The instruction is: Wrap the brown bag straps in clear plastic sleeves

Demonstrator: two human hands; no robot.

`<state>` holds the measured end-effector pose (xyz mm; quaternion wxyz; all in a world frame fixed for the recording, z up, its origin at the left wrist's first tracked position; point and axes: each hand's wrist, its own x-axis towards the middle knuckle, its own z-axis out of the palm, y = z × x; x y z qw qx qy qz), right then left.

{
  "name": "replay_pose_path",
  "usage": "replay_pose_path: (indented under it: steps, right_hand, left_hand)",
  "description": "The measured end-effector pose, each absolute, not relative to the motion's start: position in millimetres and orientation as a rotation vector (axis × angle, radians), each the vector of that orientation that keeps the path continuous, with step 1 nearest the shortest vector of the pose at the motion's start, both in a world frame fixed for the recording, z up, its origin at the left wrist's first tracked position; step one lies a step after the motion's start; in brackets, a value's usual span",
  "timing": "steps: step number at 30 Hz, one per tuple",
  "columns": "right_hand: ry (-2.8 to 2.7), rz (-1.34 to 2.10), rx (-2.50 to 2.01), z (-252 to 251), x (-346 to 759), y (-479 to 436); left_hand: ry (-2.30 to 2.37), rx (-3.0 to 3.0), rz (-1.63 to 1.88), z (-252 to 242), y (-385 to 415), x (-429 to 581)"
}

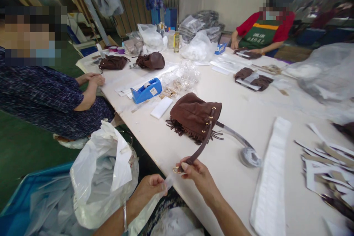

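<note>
While the left hand (151, 190) pinches film (168, 181), the right hand (198, 175) — curled — grips the strap (203, 145).

A large cream table (243, 112) fills the view. By its near-left edge lies a brown fringed bag (193, 116), its strap (203, 143) running out to that edge. Just beyond sit a blue tape dispenser (146, 90) and a flat white pad (162, 107). 2 more brown bags (151, 61) lie at the far-left corner. A long white padded strip (272, 177) and loose card strips (323, 162) lie toward the near-right corner. Clear plastic bags (199, 48) sit along the far edge.
</note>
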<state>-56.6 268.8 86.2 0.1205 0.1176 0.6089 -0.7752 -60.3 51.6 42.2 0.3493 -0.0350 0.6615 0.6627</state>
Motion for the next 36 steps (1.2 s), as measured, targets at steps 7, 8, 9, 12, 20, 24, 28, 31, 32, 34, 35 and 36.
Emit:
replay_pose_path:
  steps: [7,8,9,12,20,24,28,31,32,34,35,36]
  right_hand:
    - [1.867,-2.248,0.316,77.7,-60.1,265.5]
    - [1.873,-2.244,0.300,78.1,-60.2,265.9]
    - [1.877,-2.240,0.284,78.8,-60.0,266.5]
    - [1.877,-2.233,0.245,80.5,-58.4,268.6]
    - [1.949,-2.185,0.232,73.1,-53.8,271.7]
    - [1.983,-2.147,0.289,73.0,-54.2,272.9]
    - [2.090,-2.082,0.348,70.7,-55.2,275.4]
    - [2.099,-2.069,0.341,65.7,-54.7,275.5]
    - [2.090,-2.074,0.337,63.7,-54.3,275.2]
    - [2.045,-2.103,0.338,59.9,-53.3,274.6]
    - [2.007,-2.129,0.344,58.5,-52.8,274.6]
    - [1.962,-2.158,0.348,57.7,-52.5,274.8]
  left_hand:
    - [1.631,-0.080,1.750,46.9,57.0,-63.2]
    - [1.625,-0.078,1.752,46.8,57.0,-63.4]
    - [1.621,-0.081,1.753,46.7,57.0,-63.6]
    - [1.616,-0.103,1.747,47.4,57.0,-63.3]
    - [1.629,-0.073,1.777,51.4,61.7,-62.4]
    - [1.697,-0.037,1.813,47.8,67.7,-62.0]
    - [1.680,-0.072,1.856,55.2,80.1,-58.7]
    - [1.554,-0.159,1.919,66.2,92.2,-54.8]
    - [1.513,-0.177,1.939,68.9,95.8,-53.6]
    - [1.461,-0.191,1.962,71.9,101.7,-51.8]
    - [1.449,-0.185,1.968,72.3,104.0,-51.3]
    - [1.446,-0.170,1.971,72.4,106.0,-51.1]
